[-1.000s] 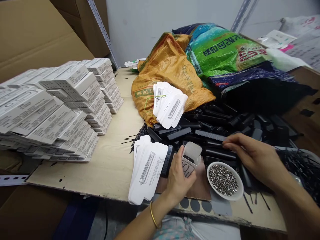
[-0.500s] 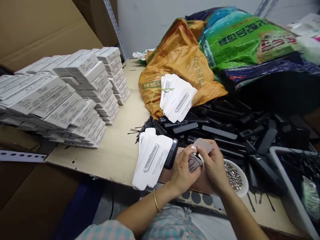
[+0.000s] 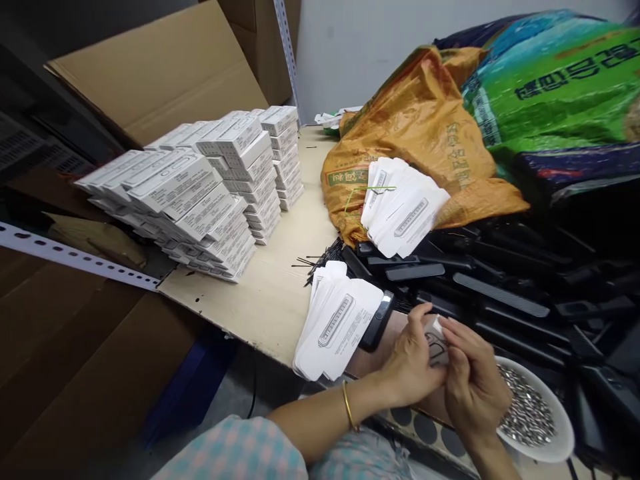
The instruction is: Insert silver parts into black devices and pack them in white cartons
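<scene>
Between my two hands is a small printed carton (image 3: pixel 436 343), its end facing up at me. My left hand (image 3: pixel 407 363) is closed around its left side. The fingers of my right hand (image 3: pixel 475 380) press on its upper end and right side. Most of the carton is hidden by the hands. Left of them lies a fanned stack of flat white cartons (image 3: pixel 343 327), printed with a long tool outline. A black phone-like object (image 3: pixel 379 320) is partly under that stack. Just right of my right hand stands a white bowl (image 3: pixel 565 433) of small shiny metal pieces.
Finished-looking white boxes (image 3: pixel 215 193) are piled high at the left of the table (image 3: pixel 265 293). Behind lie an orange woven sack (image 3: pixel 400 120), a second stack of flat cartons (image 3: pixel 407 213) and a green sack (image 3: pixel 540 100). Black handled tools (image 3: pixel 500 293) are heaped at the right.
The carton's raised end flap is now folded down, with my right fingers pressing over it. My view has turned left, so hands and table appear farther right.
</scene>
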Demonstrator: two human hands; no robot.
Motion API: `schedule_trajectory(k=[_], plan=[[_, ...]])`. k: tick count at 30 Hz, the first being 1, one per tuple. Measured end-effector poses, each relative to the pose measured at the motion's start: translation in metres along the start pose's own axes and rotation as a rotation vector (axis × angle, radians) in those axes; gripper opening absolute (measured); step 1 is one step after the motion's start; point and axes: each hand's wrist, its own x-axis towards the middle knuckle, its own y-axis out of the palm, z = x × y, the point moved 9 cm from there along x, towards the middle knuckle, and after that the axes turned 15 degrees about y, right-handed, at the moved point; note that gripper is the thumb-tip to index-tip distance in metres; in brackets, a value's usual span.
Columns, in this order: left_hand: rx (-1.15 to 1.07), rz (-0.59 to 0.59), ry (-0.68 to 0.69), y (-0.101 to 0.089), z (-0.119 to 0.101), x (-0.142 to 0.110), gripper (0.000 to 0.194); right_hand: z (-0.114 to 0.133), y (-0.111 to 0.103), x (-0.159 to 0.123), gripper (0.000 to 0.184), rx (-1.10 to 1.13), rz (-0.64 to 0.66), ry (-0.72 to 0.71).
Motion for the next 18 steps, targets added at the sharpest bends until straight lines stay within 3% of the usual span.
schedule_trajectory(k=[3,5,7,10,11,13,15,17,18], plan=[[0.029,-0.022,-0.065,-0.005,-0.003,0.003,0.070,-0.005,0.004,-0.004,0.024,0.012,0.092,0.065],[0.104,-0.055,-0.157,-0.028,-0.005,0.006,0.067,-0.010,0.005,0.000,0.032,0.043,0.168,0.142],[0.261,-0.158,-0.265,-0.079,-0.004,0.005,0.062,-0.017,0.000,0.006,0.041,0.016,0.225,0.222],[0.733,-0.390,-0.382,-0.190,-0.002,-0.011,0.051,-0.033,-0.018,0.015,0.035,-0.242,0.272,0.266],[0.876,-0.392,-0.431,-0.220,0.004,-0.018,0.048,-0.040,-0.027,0.017,0.033,-0.344,0.278,0.255],[0.932,-0.401,-0.501,-0.265,0.025,-0.033,0.041,-0.055,-0.051,0.018,0.034,-0.496,0.255,0.238],[0.960,-0.399,-0.525,-0.286,0.041,-0.043,0.043,-0.076,-0.072,0.015,0.035,-0.610,0.227,0.270],[0.991,-0.403,-0.492,-0.279,0.043,-0.042,0.048,-0.098,-0.082,0.009,0.032,-0.689,0.254,0.286],[0.990,-0.388,-0.449,-0.266,0.039,-0.036,0.048,-0.108,-0.081,0.006,0.030,-0.708,0.291,0.274]])
